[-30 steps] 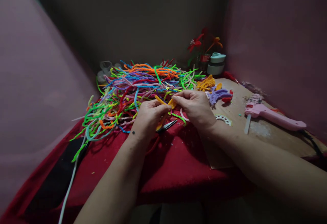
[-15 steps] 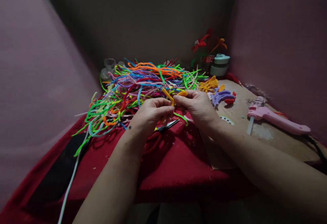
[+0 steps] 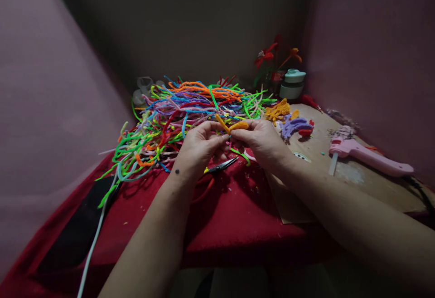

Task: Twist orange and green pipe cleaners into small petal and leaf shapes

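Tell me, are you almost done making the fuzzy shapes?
Not nearly. Done: small orange shapes and purple shapes lie on the board. In hand: the left hand and right hand pinch an orange stem. Left: a big stem pile.

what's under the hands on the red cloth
Small pliers lie on the red cloth below the left hand and right hand; their handles are hidden.

Scissors (image 3: 220,167) lie before the pipe-cleaner pile (image 3: 190,107); glue gun (image 3: 367,156) far right.
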{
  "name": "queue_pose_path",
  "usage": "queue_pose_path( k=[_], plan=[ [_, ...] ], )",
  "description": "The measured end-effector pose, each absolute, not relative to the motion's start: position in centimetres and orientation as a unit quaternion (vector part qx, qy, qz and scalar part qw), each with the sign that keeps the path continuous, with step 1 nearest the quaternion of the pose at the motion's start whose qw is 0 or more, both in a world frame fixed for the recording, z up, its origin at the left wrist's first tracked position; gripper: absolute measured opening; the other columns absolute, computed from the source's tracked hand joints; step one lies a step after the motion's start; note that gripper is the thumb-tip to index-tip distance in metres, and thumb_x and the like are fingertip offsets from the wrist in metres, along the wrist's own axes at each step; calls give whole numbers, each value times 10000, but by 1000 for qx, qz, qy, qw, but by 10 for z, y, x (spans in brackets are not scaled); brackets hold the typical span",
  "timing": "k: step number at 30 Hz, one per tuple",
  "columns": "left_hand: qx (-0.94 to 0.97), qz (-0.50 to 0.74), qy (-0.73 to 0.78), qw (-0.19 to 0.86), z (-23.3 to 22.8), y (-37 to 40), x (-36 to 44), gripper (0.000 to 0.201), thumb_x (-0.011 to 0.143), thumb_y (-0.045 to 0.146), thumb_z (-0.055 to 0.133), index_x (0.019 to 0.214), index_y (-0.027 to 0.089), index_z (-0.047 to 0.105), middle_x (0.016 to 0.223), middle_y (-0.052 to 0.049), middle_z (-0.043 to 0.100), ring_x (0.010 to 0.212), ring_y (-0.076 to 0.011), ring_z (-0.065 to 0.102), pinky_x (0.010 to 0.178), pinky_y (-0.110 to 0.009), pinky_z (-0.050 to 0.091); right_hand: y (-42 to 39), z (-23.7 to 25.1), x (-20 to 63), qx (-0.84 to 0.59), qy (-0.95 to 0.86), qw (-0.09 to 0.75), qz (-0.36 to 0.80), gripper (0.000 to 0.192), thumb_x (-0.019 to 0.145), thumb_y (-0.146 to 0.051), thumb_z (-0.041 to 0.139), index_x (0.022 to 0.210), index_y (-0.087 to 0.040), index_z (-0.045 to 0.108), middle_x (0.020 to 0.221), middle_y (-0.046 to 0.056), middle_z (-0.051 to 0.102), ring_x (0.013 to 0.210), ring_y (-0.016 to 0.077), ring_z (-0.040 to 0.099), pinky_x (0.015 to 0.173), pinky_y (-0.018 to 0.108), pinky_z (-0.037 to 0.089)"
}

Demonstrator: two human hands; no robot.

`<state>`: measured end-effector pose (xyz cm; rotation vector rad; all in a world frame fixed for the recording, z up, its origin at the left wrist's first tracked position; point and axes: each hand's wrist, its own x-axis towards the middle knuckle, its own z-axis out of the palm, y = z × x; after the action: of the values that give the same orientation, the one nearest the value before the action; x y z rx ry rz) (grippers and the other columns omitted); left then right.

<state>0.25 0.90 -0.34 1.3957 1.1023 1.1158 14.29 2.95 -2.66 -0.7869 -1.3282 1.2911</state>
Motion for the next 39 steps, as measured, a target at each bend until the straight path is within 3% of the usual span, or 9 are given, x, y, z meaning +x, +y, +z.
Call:
queue_pose_path(
  k=[15,19,23,25,28,30,32,35,39],
  plan=[
    [604,508,445,423,-11,10,8,149,675,239,657,772,143,598,521,36,567,382,-74,478,386,-183,369,25,-21,143,-403,-603,504,470,135,677,-163,525,584,-127,615,470,-31,503,418,61,397,407,211,276],
    [695,512,449,230,-24,13,6,48,744,195,578,765,175,616,572,39,563,487,-78,510,491,-182,396,28,-23,142,-352,-533,521,565,111,642,-134,526,539,-138,567,447,-32,500,376,61,398,380,210,287],
    [796,430,426,-3,-29,12,4,147,812,202,513,767,190,653,698,-8,621,649,-100,546,635,-203,411,33,-26,143,-349,-480,515,618,133,606,-127,554,480,-145,514,421,-29,485,358,59,393,366,207,273],
    [786,444,429,29,-23,11,3,144,809,216,521,777,189,659,731,-19,642,684,-112,567,661,-210,427,34,-25,144,-334,-490,515,619,126,618,-142,565,498,-142,524,446,-25,499,377,58,404,381,206,287],
    [696,492,457,256,-9,9,-1,142,768,277,583,800,165,663,719,-19,655,648,-125,587,630,-226,461,32,-21,146,-323,-544,512,580,89,650,-159,561,565,-134,569,482,-25,512,406,58,403,412,209,304],
    [616,474,465,423,-1,9,-6,178,727,312,632,781,146,666,682,-19,654,591,-121,582,585,-228,462,30,-20,146,-335,-592,510,526,73,667,-171,559,620,-131,599,508,-26,521,441,66,414,441,211,321],
    [573,434,459,522,3,9,-12,179,693,304,667,737,131,665,640,-20,644,537,-105,560,539,-214,441,29,-19,147,-339,-644,506,463,79,684,-178,553,669,-135,618,572,-15,555,517,84,463,504,217,364],
    [556,395,457,571,3,11,-17,156,660,267,690,702,119,663,598,-20,627,492,-86,525,500,-202,403,28,-20,146,-331,-708,496,378,110,717,-160,518,714,-146,627,676,6,605,643,115,526,619,238,406],
    [580,385,469,544,2,11,-16,147,656,258,670,654,114,642,553,2,574,470,-69,466,478,-196,352,23,-19,145,-349,-755,486,270,131,732,-120,495,733,-154,621,726,25,620,694,132,540,663,247,400]
  ],
)
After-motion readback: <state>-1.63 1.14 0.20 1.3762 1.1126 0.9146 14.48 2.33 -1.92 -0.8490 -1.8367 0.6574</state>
